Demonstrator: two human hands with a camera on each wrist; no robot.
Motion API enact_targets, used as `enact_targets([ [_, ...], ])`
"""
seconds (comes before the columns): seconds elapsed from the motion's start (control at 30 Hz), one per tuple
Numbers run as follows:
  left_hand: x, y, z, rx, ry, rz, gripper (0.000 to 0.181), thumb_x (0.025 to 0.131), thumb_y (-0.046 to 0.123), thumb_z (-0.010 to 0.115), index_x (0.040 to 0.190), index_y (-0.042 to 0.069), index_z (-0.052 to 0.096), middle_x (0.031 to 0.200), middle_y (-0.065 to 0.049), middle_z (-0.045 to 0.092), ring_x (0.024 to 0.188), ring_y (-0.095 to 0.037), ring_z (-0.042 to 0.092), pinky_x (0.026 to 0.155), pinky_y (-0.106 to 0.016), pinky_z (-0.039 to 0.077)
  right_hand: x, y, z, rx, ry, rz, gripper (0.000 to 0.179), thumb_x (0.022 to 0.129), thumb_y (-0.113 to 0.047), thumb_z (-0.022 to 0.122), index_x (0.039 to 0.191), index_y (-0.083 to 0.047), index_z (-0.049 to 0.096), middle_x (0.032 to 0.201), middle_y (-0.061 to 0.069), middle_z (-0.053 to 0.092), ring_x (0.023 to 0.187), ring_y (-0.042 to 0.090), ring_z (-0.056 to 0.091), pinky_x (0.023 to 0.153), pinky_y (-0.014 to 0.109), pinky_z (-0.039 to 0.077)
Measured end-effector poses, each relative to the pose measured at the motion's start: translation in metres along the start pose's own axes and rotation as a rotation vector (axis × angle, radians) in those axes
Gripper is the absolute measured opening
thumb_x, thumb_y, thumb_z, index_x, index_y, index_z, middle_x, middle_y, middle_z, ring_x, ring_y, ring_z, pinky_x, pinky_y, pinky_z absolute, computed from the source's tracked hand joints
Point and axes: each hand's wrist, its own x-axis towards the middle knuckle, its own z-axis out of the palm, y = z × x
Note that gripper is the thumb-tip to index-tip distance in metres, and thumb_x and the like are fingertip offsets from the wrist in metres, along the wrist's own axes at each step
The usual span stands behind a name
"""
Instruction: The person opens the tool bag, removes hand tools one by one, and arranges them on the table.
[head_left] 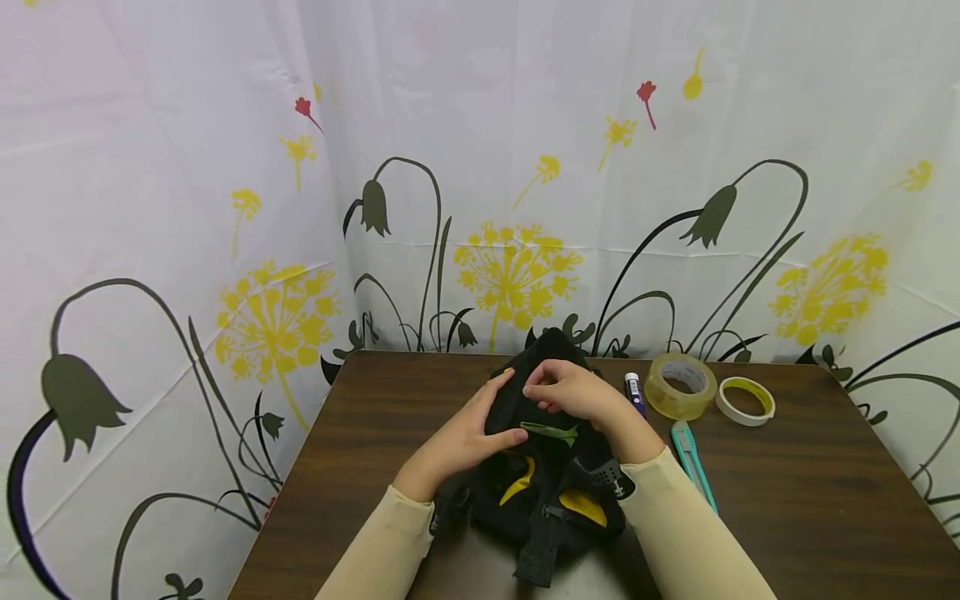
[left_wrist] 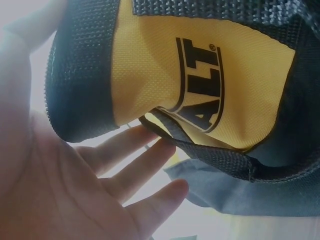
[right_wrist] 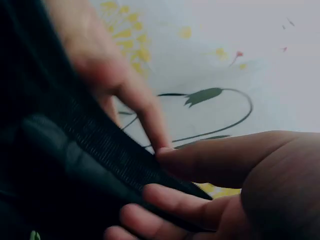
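A black tool pouch (head_left: pixel 528 500) with yellow panels lies on the table between both hands. In the left wrist view, a yellow panel (left_wrist: pixel 245 85) bears black letters, edged by dark webbing. My left hand (head_left: pixel 468 433) rests along the pouch's left side, its fingers extended and thumb reaching over the front. My right hand (head_left: pixel 573 392) is over the upper part; in the right wrist view its thumb and fingers pinch the pouch's black edge (right_wrist: pixel 115 155), close to a left-hand finger. A narrow green item (head_left: pixel 551 431) shows in the pouch's middle; its kind cannot be told.
On the right of the brown table (head_left: pixel 817 483) are a small white-and-blue tube (head_left: pixel 634 393), a wide roll of clear tape (head_left: pixel 667 400), a narrower tape roll (head_left: pixel 765 414) and a teal utility knife (head_left: pixel 693 462). Behind hangs a flower-patterned curtain (head_left: pixel 480 125).
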Motion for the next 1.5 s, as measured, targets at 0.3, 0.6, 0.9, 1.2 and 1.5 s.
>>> enact_targets([
  [0.3,0.002,0.002,0.0,-0.019,-0.02,0.006,0.096,0.088,0.065,0.068,0.16,0.046,0.009,0.168,0.015,0.013,0.155,-0.021,0.025,0.12,-0.059,0.03,0.027,0.017,0.006,-0.249,-0.023,0.029,0.024,0.091,-0.03,0.074,0.105,-0.012,0.066,0.104,0.001,0.067,0.092,0.017,0.06,0.083,0.035,0.049],
  [0.6,0.0,0.0,0.0,-0.029,-0.006,0.014,0.094,0.09,0.059,0.07,0.162,0.043,0.011,0.167,0.015,0.016,0.153,-0.022,0.028,0.12,-0.057,0.032,0.046,0.038,0.019,-0.37,-0.087,0.034,0.023,0.083,-0.01,0.077,0.101,-0.003,0.066,0.091,0.004,0.065,0.081,0.018,0.058,0.072,0.031,0.047],
  [0.9,0.001,-0.002,0.001,-0.004,0.006,0.011,0.093,0.088,0.062,0.069,0.16,0.046,0.012,0.166,0.02,0.016,0.155,-0.019,0.025,0.122,-0.058,0.028,0.051,0.05,0.029,-0.573,-0.1,0.16,0.011,0.089,-0.003,0.069,0.098,-0.009,0.068,0.094,0.005,0.067,0.081,0.021,0.059,0.078,0.037,0.048],
  [1.2,0.002,-0.002,0.0,0.008,-0.006,0.016,0.092,0.09,0.061,0.068,0.16,0.046,0.011,0.168,0.015,0.015,0.155,-0.022,0.024,0.121,-0.06,0.027,0.055,0.05,0.035,-0.669,-0.083,0.209,0.017,0.089,0.001,0.07,0.1,-0.011,0.064,0.093,0.005,0.065,0.082,0.024,0.059,0.077,0.038,0.049],
  [1.5,0.003,-0.003,0.001,0.008,0.008,0.022,0.092,0.09,0.062,0.068,0.161,0.044,0.013,0.166,0.018,0.018,0.155,-0.019,0.025,0.122,-0.057,0.028,0.061,0.055,0.035,-0.689,-0.01,0.205,0.014,0.09,0.001,0.068,0.101,-0.006,0.063,0.09,0.007,0.064,0.08,0.023,0.058,0.074,0.038,0.049],
])
